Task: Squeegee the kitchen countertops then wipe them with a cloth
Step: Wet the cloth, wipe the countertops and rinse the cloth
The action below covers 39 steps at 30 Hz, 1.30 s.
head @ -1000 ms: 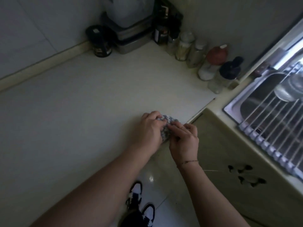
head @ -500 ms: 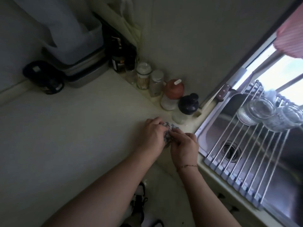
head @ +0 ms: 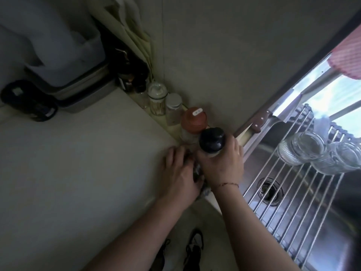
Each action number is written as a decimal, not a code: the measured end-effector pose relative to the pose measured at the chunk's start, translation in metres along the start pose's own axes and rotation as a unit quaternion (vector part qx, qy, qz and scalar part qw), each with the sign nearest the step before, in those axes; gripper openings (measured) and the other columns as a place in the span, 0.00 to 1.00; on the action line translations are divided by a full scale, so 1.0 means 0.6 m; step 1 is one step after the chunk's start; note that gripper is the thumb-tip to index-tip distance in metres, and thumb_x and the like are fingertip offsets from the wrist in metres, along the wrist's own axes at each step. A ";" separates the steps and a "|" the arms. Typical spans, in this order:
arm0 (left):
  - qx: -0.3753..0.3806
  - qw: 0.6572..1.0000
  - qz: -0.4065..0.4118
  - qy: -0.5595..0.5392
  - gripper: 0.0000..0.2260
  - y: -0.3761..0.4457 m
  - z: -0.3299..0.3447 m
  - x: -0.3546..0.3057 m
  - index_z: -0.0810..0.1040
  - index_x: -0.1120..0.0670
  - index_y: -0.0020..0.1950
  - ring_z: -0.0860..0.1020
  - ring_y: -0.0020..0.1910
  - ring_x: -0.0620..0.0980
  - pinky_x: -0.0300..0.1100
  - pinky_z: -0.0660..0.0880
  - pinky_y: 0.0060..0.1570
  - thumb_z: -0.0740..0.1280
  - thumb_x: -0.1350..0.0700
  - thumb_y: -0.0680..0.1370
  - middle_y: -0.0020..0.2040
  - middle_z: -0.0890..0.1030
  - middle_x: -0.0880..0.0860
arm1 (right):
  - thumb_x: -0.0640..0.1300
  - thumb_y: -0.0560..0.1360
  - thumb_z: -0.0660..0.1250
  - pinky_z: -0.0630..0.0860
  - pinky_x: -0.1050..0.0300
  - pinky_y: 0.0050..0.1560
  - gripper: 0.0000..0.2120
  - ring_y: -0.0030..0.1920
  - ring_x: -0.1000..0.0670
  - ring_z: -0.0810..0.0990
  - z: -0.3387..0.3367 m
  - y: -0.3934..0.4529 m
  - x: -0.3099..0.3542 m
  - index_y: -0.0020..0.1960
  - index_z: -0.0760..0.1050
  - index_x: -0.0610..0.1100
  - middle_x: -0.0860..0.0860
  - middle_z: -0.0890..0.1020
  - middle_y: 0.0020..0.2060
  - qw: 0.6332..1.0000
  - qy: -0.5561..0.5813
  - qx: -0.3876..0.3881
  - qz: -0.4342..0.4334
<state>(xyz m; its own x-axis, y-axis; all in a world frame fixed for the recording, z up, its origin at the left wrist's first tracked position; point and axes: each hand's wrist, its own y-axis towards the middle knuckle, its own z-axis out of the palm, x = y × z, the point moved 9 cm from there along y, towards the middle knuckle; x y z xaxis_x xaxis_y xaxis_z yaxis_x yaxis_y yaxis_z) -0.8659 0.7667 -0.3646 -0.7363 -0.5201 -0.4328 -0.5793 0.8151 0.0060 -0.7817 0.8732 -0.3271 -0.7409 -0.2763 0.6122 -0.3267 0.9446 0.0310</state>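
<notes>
My left hand (head: 180, 174) presses a grey-blue cloth (head: 199, 173) onto the pale countertop (head: 78, 163) near the corner by the sink; only small bits of the cloth show between my hands. My right hand (head: 224, 165) is wrapped around a jar with a black lid (head: 211, 141), holding it just above the counter's right end. No squeegee is in view.
Along the wall stand a red-lidded jar (head: 193, 120), a silver-lidded jar (head: 173, 108), a glass jar of sticks (head: 157, 98) and dark bottles (head: 132, 79). A steel tray with an appliance (head: 78, 90) and a black object (head: 29, 102) sit at the back left. The sink (head: 293, 192) with a roll-up rack and glass jars (head: 304, 147) lies right.
My right hand has let go of the cloth and grasped the black-lidded jar. My left hand moved the cloth toward the corner by the jars. The view shifted toward the sink.
</notes>
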 end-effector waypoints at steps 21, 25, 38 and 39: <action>0.007 0.994 0.074 -0.081 0.15 0.068 0.069 -0.103 0.81 0.59 0.56 0.79 0.59 0.54 0.43 0.77 0.55 0.69 0.64 0.70 0.59 0.81 0.56 | 0.56 0.59 0.79 0.78 0.49 0.52 0.32 0.48 0.48 0.80 -0.194 -0.030 -0.073 0.57 0.76 0.44 0.51 0.81 0.49 0.994 0.069 -0.040 -0.075; 0.042 0.986 0.116 -0.113 0.14 0.042 0.065 -0.112 0.82 0.59 0.50 0.82 0.51 0.55 0.44 0.80 0.47 0.62 0.63 0.68 0.54 0.83 0.55 | 0.56 0.59 0.79 0.77 0.51 0.51 0.31 0.49 0.48 0.80 -0.197 -0.030 -0.074 0.57 0.76 0.44 0.51 0.81 0.50 0.992 0.079 -0.029 -0.090; -0.021 0.996 0.056 -0.072 0.15 0.038 0.044 -0.109 0.81 0.53 0.44 0.81 0.44 0.52 0.38 0.75 0.41 0.55 0.55 0.68 0.45 0.84 0.50 | 0.57 0.60 0.79 0.76 0.54 0.51 0.31 0.50 0.51 0.79 -0.187 -0.021 -0.071 0.59 0.74 0.49 0.56 0.79 0.51 0.993 0.069 0.008 -0.099; -0.018 0.993 0.079 -0.083 0.16 0.026 0.046 -0.111 0.82 0.53 0.45 0.81 0.46 0.52 0.39 0.76 0.45 0.55 0.55 0.68 0.47 0.84 0.50 | 0.57 0.60 0.79 0.77 0.52 0.52 0.31 0.50 0.51 0.79 -0.182 -0.019 -0.070 0.58 0.74 0.50 0.56 0.79 0.51 0.993 0.071 0.009 -0.097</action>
<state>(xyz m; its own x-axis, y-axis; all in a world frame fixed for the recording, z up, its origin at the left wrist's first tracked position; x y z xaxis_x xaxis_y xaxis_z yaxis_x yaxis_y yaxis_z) -0.8165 0.8213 -0.3609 -0.7522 -0.3352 -0.5673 -0.4764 0.8714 0.1168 -0.6829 0.8936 -0.2669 -0.5729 -0.4245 0.7011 -0.4674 0.8719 0.1461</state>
